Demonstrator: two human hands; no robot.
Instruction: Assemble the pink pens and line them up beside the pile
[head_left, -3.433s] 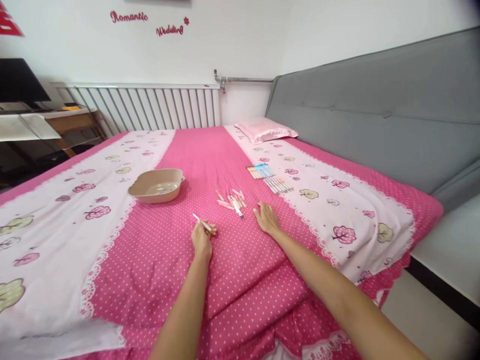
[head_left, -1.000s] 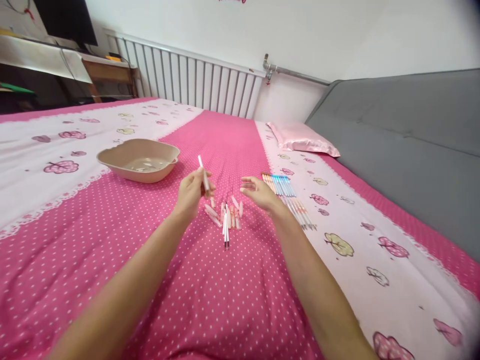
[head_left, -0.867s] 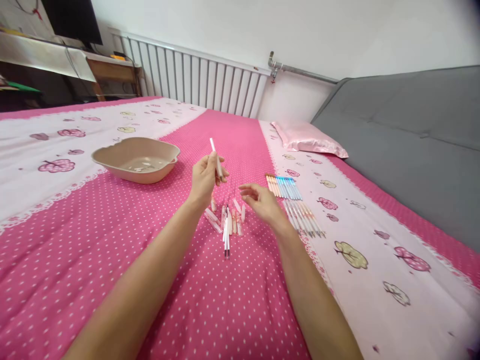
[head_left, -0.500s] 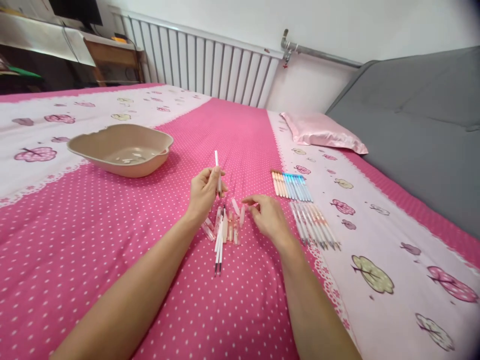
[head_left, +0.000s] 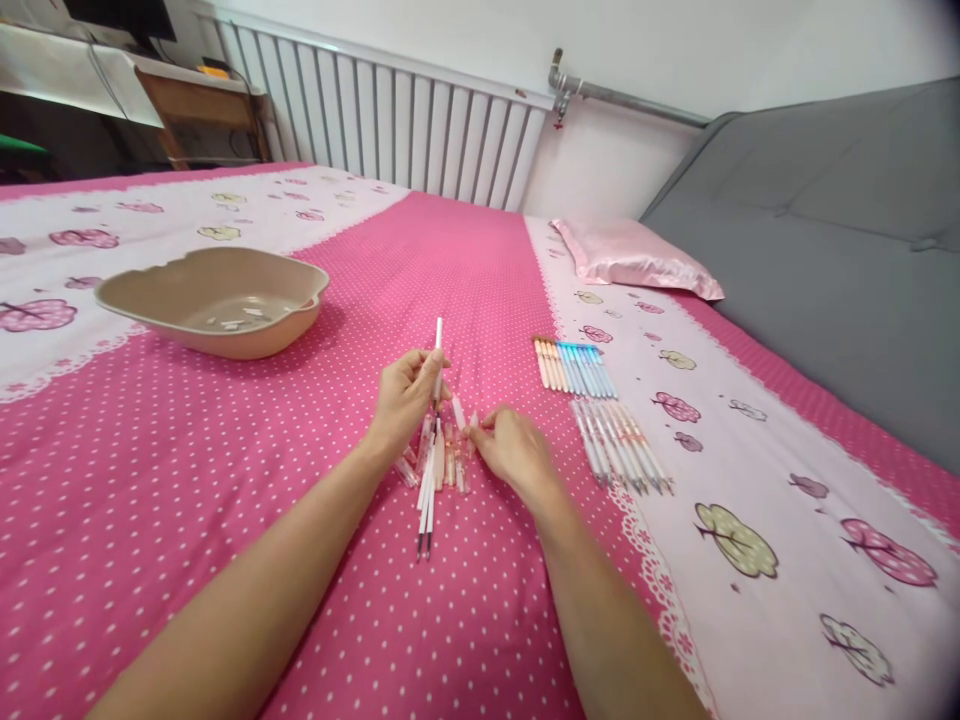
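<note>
My left hand (head_left: 411, 392) is closed in a pinch around a white pen refill (head_left: 439, 335), held upright over the pile. My right hand (head_left: 514, 448) has its thumb and forefinger together on a pale pink pen barrel (head_left: 472, 422) at the pile's right edge. Between the hands lie several clear and pink pen barrels (head_left: 450, 465). White refills with dark tips (head_left: 426, 505) lie over them, pointing toward me. My fingers partly cover the pile's upper side.
Right of the hands lie a row of orange and blue pens (head_left: 581, 370) and a nearer row of clear-barrelled pens (head_left: 621, 445). A beige basin (head_left: 214, 335) with small white pieces inside stands at left. Farther back are a pink pillow (head_left: 637, 255) and a grey headboard (head_left: 817, 210).
My right hand has moved left and slightly down, its fingertips closing on a pink pen barrel. The left hand still holds the refill, slightly lower. The view has shifted a little right.
</note>
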